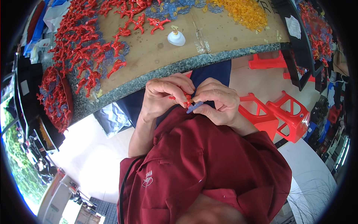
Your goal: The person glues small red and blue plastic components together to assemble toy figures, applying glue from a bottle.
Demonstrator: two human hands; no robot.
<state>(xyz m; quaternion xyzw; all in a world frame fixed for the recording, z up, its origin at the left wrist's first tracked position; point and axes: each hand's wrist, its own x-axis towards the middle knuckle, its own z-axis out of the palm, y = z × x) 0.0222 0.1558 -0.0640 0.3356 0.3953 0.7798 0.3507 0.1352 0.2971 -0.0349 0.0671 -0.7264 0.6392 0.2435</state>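
Both hands meet above my lap, just off the near edge of the table. My left hand [166, 93] is closed, pinching a small red plastic figure piece [188, 101] between thumb and fingertips. My right hand [219, 100] is closed on a clear bluish plastic piece [194, 107], which touches the red one. Fingers hide much of both pieces, so I cannot tell whether they are joined. A bit of orange shows between the fingertips. On the table beyond lie many red figures [138, 24], star-like with spread limbs, mixed with bluish pieces [164, 10].
A heap of yellow-orange clear pieces [248, 15] lies at the back right. A white cone-shaped bottle [176, 38] stands on the cardboard [220, 33]. A red bowl [67, 108] of figures sits at the left. Red plastic stools [289, 115] stand at right.
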